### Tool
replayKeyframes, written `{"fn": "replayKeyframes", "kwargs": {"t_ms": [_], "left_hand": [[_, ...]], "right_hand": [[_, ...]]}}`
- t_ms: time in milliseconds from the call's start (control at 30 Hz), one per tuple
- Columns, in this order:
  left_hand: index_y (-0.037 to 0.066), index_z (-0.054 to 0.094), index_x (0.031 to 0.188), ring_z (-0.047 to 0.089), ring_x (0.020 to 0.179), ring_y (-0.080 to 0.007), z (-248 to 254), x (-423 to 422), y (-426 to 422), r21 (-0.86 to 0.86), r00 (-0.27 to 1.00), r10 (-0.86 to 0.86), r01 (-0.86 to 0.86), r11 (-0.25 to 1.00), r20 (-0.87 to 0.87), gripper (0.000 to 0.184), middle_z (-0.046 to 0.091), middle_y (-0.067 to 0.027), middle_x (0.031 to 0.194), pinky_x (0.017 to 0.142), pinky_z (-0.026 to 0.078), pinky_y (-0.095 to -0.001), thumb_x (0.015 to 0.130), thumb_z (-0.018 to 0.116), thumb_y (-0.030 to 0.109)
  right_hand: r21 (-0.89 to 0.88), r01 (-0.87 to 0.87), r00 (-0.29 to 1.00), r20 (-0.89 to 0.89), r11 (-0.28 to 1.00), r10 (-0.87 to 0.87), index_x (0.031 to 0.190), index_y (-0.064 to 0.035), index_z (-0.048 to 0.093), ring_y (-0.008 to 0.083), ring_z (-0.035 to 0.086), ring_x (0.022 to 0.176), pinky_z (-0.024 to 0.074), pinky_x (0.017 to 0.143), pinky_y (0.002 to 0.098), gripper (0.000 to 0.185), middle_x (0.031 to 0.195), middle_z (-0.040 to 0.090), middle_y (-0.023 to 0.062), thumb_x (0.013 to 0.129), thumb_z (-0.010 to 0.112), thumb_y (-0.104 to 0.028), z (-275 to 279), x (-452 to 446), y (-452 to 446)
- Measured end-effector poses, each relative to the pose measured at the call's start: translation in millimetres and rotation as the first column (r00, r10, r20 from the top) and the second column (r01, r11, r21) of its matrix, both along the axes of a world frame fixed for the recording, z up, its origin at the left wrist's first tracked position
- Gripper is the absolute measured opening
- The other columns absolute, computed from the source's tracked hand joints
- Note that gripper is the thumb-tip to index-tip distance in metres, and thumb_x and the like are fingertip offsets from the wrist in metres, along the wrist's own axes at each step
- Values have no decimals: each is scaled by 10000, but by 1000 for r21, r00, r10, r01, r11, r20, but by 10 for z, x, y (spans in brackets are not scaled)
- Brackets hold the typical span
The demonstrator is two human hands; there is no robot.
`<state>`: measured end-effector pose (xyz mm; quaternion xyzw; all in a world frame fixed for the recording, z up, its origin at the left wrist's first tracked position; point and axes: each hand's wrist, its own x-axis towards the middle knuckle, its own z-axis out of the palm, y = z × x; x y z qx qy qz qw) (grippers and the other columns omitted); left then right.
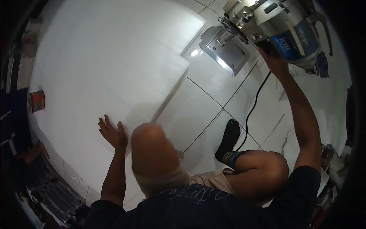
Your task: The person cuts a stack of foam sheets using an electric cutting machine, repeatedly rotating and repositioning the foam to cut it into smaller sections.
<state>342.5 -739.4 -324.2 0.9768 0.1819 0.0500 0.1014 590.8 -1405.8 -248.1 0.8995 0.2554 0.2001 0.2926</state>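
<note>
My left hand (113, 134) lies open, fingers spread, on a wide stack of thin white sheets (95, 72) that covers the floor at left. The stack's right edge is stepped, with several layers showing. At upper right stands an electric fabric cutting machine (293, 42) with a blue label on its motor housing. Its metal base plate (232, 57) rests on the tiles, just right of the stack. My right hand (275, 63) is at the lower side of the machine and appears to grip it; the machine hides part of the fingers.
A black power cord (251, 114) curves over the white floor tiles (202, 99) past my socked foot (228, 140). A small red can (37, 101) sits at the far left of the sheets. Dark ridged items (53, 187) lie at lower left.
</note>
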Motion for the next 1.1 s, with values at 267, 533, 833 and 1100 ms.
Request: {"fn": "replayKeyframes", "kwargs": {"t_ms": [267, 533, 833, 1100], "left_hand": [[73, 354, 1520, 189, 1484, -427, 24, -79, 125, -68, 1000, 18, -17, 998, 24, 642, 265, -226, 1593, 1196, 110, -564, 947, 573, 262], [-11, 455, 1410, 405, 1347, -260, 290, -832, 185, -480, 772, 488, -274, 834, 408, 447, 449, -148, 1445, 1146, 283, -398, 1038, 475, 236], [320, -143, 1563, 205, 1474, -436, 195, -1655, -294, -924, 145, 960, -338, -179, -239, 1233, 12, -238, 1624, 1124, 320, -588, 755, 698, 719], [103, -236, 1533, 15, 1513, -422, -190, -1914, -160, -861, 174, 863, 114, -496, -474, 1412, -112, -257, 1613, 1166, 226, -630, 716, 728, 732]], "right_hand": [[398, 213, 973, -6, 892, -229, 1195, -38, 650, 358, 669, 937, 537, 793, 421, 437, 1074, 682, 188, 915, 671, -373, 131, -149, 486], [818, -6, 832, -314, 575, 457, 1281, -11, 600, 328, 532, 1186, 405, 1033, 437, 549, 1300, 550, 187, 861, 735, -337, -371, -822, 1652], [355, 923, 175, -728, 147, 662, 1532, -2, 301, 418, 279, 1447, 237, 1171, 534, 1026, 1564, 313, 229, 872, 474, -769, -989, 15, 2696], [184, 959, 5, -769, 214, 639, 1535, -78, 336, 348, 290, 1452, 239, 1182, 490, 940, 1574, 314, 156, 852, 623, -656, -987, 169, 2827]]}}
